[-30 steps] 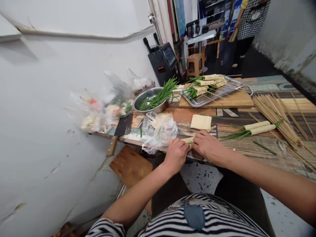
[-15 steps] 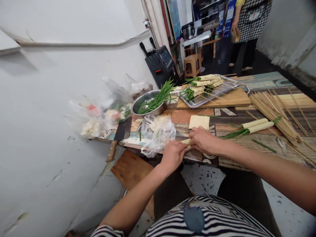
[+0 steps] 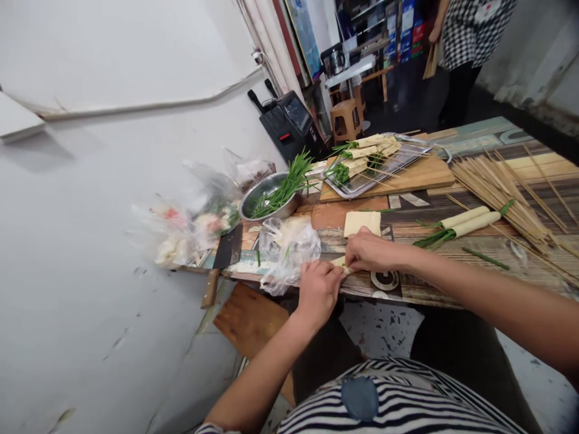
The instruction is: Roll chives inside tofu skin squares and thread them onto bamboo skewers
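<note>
Both hands are at work by the counter's (image 3: 436, 280) near edge, and between them sits a small pale roll (image 3: 339, 261), mostly hidden by fingers. The left hand (image 3: 319, 283) has its grip closed on the near side; the right hand (image 3: 364, 250) pinches the other end, fingertips partly out of sight. This looks light, soft and floppy, likely to crease or tear under a hard squeeze, so low, even pressure along its length seems the kindest hold; the surface may be a touch damp, hard to tell.

Now the room: the edge runs right under the left wrist, so there's little margin on the body side. A crumpled plastic bag (image 3: 296, 244) crowds the left hand, and a stack of square sheets (image 3: 362, 223) lies just beyond the right. Rightward is roomier, bare wood pattern running to two wrapped rolls (image 3: 477, 223), with loose skewers (image 3: 502, 199) past them.
</note>
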Demonstrator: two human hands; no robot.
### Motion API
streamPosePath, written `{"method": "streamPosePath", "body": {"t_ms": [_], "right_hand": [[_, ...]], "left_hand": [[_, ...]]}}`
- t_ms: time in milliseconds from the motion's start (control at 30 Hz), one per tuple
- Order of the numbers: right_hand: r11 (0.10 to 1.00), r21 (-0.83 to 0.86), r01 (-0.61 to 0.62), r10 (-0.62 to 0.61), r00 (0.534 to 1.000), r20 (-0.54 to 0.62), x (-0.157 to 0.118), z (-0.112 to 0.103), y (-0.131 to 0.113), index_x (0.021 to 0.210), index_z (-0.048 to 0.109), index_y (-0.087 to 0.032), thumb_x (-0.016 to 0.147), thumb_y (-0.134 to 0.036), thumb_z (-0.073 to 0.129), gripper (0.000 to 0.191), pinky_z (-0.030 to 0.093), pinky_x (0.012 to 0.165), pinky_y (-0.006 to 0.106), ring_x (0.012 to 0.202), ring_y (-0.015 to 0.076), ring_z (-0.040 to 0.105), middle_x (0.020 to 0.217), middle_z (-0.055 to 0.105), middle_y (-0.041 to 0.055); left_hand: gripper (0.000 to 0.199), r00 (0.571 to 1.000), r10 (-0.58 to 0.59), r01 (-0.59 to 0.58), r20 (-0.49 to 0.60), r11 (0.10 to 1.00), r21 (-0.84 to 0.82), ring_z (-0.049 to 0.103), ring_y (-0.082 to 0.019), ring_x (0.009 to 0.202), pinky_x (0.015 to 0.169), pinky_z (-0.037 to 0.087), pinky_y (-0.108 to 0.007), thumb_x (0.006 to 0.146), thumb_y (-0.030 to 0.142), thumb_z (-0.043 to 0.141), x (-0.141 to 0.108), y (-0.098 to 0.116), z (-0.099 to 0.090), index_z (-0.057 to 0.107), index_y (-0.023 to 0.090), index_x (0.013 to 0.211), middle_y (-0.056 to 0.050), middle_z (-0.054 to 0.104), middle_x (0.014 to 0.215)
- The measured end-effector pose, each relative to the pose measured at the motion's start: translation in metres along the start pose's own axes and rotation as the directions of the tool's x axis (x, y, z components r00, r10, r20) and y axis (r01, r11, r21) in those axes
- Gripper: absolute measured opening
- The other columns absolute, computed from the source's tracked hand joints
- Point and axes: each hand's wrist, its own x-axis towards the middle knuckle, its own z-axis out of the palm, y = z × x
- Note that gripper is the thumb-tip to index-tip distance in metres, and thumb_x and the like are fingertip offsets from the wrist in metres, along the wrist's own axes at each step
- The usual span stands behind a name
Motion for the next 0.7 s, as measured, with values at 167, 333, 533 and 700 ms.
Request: {"method": "streamPosePath", "body": {"t_ms": [167,333,533,700], "right_hand": [[0.999,-0.052,0.0,0.003,0.998,0.064,0.007,-0.006,0.0,0.077,0.074,-0.018,0.075,-0.019,0.059,0.015,0.023,0.076,0.03,0.072,0.0147,0.055,0.071,0.07,0.0034],[0.986,-0.166,-0.03,0.036,0.999,0.03,0.004,0.002,-0.005,0.074,0.072,-0.017,0.078,-0.021,0.056,0.017,0.023,0.075,0.033,0.073,0.0163,0.055,0.071,0.069,0.0053],[0.92,-0.392,0.019,-0.152,0.938,-0.313,-0.017,0.037,-0.01,0.075,0.065,-0.017,0.089,-0.022,0.048,0.023,0.017,0.092,0.038,0.083,0.0193,0.049,0.073,0.064,0.0045],[0.91,-0.403,0.098,-0.237,0.921,-0.31,-0.015,0.042,-0.002,0.067,0.063,-0.019,0.086,-0.021,0.053,0.021,0.017,0.09,0.038,0.079,0.0179,0.043,0.071,0.061,0.0023]], "left_hand": [[0.015,0.999,0.036,-0.038,0.02,0.998,0.055,0.049,-0.017,0.077,0.068,0.03,-0.03,0.091,0.025,0.053,0.0,0.002,0.0,0.066,0.019,0.089,-0.004,0.062,0.081],[0.022,0.996,0.031,-0.027,0.08,0.998,-0.049,0.05,-0.016,0.073,0.066,0.032,-0.028,0.093,0.023,0.05,0.006,-0.004,0.0,0.068,0.018,0.082,-0.004,0.062,0.076],[0.022,0.98,0.066,-0.016,0.187,0.965,-0.262,0.053,-0.014,0.066,0.063,0.036,-0.026,0.089,0.017,0.053,0.019,-0.013,-0.005,0.07,0.017,0.076,-0.004,0.065,0.071],[0.014,0.99,-0.041,0.085,0.133,0.934,-0.346,0.058,-0.016,0.073,0.069,0.041,-0.027,0.087,0.019,0.058,0.01,-0.012,0.0,0.072,0.019,0.086,-0.004,0.068,0.077]]}}
